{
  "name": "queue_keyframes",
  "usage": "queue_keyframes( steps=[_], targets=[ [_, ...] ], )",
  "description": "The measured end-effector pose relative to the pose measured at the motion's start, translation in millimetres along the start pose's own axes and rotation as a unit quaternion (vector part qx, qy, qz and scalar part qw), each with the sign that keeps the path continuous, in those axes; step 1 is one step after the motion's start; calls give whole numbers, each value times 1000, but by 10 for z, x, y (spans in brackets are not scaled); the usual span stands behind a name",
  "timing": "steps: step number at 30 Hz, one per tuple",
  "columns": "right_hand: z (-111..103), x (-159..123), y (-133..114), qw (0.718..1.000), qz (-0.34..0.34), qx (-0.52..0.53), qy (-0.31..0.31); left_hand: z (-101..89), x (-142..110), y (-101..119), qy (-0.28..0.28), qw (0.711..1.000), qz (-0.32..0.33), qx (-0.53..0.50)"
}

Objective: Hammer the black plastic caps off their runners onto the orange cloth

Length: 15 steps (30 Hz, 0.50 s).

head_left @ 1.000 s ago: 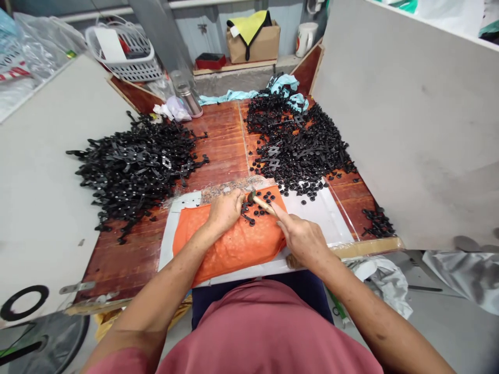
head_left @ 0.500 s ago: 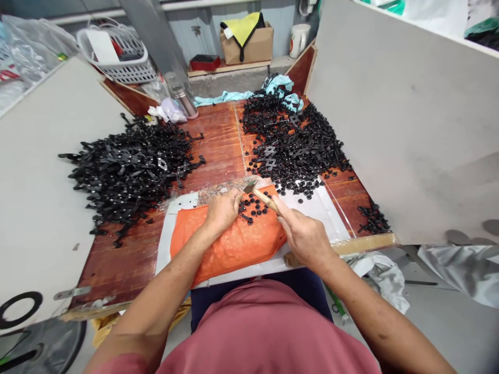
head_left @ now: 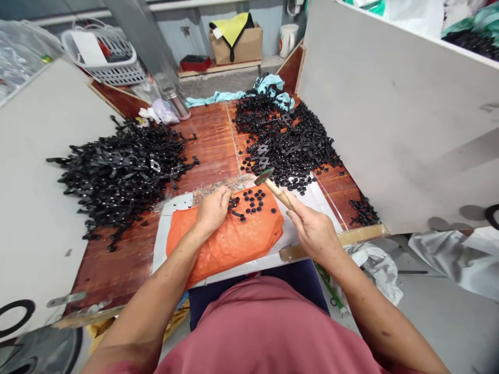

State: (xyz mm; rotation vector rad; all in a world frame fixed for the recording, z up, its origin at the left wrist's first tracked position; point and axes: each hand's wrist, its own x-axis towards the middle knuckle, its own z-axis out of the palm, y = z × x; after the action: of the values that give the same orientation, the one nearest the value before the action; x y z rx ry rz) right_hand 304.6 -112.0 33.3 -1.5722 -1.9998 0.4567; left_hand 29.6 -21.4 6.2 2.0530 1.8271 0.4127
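Observation:
My right hand (head_left: 314, 221) is wrapped round the pale wooden handle of a small hammer (head_left: 277, 192). The hammer's dark head is raised above the far right part of an orange cloth pad (head_left: 230, 249). Over the pad's left half, my left hand (head_left: 213, 209) is closed with fingertips pinching a small black plastic part (head_left: 234, 203); the fingers cover some of it. Several loose black round caps (head_left: 254, 201) lie on the orange cloth, between the two hands.
A large heap of black parts (head_left: 125, 171) lies on the left of the wooden table (head_left: 212, 135). Another black heap (head_left: 290, 137) spreads at the back right, a smaller pile (head_left: 363, 212) near the right edge. Grey panels (head_left: 390, 114) flank the table. A steel flask (head_left: 177, 104) stands behind.
The hammer has lifted away from my left hand and moved to the right, with my right hand. More of the caps on the cloth show. My left hand keeps its pinch.

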Motion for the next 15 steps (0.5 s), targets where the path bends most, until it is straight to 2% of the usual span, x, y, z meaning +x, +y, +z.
queue_keyframes(
  steps=[3, 8, 15],
  targets=[
    [37, -202, 108, 999, 35, 14, -4, -16, -81, -2, -6, 999, 9, -34],
    [114, -536, 210, 997, 69, 40, -18, 12, -204, 11, 8, 997, -13, -77],
    [223, -692, 306, 994, 102, 24, -35, 161, -228, 124, -12, 996, 2, -88]
  ],
)
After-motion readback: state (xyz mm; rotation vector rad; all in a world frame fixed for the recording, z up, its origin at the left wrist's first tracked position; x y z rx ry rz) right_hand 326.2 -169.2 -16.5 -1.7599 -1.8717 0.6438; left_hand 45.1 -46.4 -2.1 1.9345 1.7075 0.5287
